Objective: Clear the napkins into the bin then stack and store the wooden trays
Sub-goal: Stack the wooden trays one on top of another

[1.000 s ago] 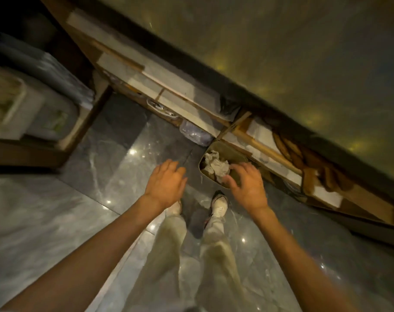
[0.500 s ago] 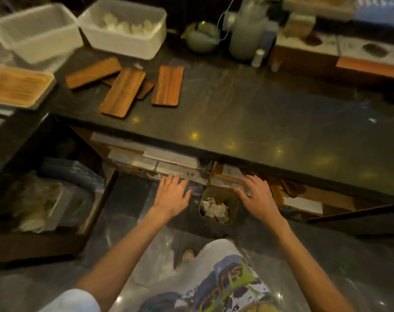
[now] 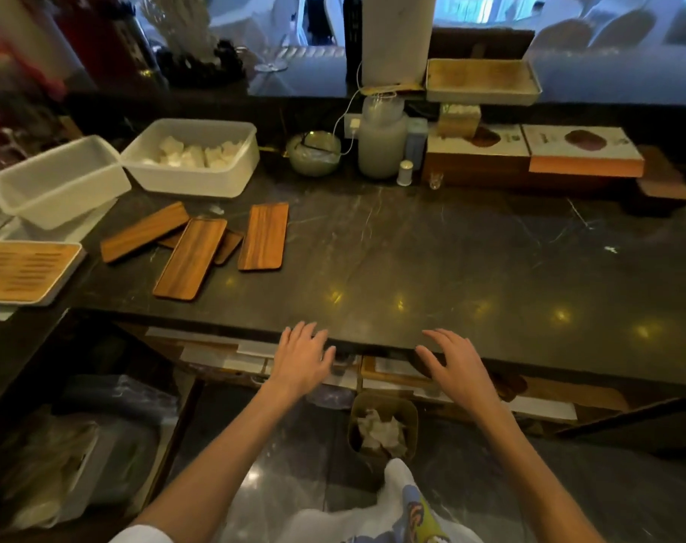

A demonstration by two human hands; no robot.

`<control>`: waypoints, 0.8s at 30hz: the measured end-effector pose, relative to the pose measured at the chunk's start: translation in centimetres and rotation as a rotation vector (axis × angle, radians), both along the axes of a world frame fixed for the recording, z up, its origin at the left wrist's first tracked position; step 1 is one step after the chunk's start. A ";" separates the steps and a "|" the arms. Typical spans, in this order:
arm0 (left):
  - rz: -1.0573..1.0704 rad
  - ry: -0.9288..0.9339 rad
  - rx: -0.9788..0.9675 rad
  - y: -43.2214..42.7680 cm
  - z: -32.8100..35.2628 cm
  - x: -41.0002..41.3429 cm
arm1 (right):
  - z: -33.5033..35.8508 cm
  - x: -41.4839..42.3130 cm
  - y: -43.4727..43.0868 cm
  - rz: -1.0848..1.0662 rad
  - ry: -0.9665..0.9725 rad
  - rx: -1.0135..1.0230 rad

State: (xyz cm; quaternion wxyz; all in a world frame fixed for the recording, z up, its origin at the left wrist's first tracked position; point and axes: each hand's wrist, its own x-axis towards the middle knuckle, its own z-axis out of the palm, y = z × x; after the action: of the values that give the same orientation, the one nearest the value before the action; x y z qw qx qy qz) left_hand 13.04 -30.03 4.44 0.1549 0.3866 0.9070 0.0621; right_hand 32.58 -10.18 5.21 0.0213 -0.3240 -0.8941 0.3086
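Several flat wooden trays [image 3: 190, 257] lie scattered on the dark stone counter [image 3: 451, 260] at its left, one [image 3: 263, 235] apart to the right, another [image 3: 143, 231] to the left. A small bin [image 3: 408, 409] stands on the floor under the counter edge, with crumpled white napkins [image 3: 381, 432] inside. My left hand [image 3: 302, 358] and my right hand [image 3: 457, 366] hover at the counter's front edge, fingers spread, holding nothing. The bin sits below and between them.
Two white plastic tubs [image 3: 59, 178] [image 3: 192, 154] stand at the back left, one holding white rolled cloths. A slatted tray [image 3: 24, 270] sits at far left. Jars, a bowl [image 3: 314, 152] and boxes [image 3: 533, 154] line the back. Open shelves lie under the counter.
The view has lifted from the floor and bin up to the countertop. Both hands have risen from beside the bin to the counter's front edge, still holding nothing.
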 end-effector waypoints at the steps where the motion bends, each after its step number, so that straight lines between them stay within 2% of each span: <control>1: -0.005 0.001 0.002 0.7 0.0 -0.4 | 0.1 -0.3 0.5 -0.009 0.011 -0.006; 12: 0.065 -0.033 0.085 2.7 0.7 -4.6 | -0.1 -6.4 3.7 0.066 -0.005 -0.091; 24: 0.276 0.022 0.146 -3.5 0.7 -19.1 | 0.3 -24.8 -1.6 0.229 0.014 -0.139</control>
State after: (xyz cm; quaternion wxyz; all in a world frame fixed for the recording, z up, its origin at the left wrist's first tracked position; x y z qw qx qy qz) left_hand -6.07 -33.50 5.12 0.1065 0.2692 0.9462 0.1445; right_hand 7.75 -11.74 5.51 -0.0303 -0.2186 -0.9014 0.3726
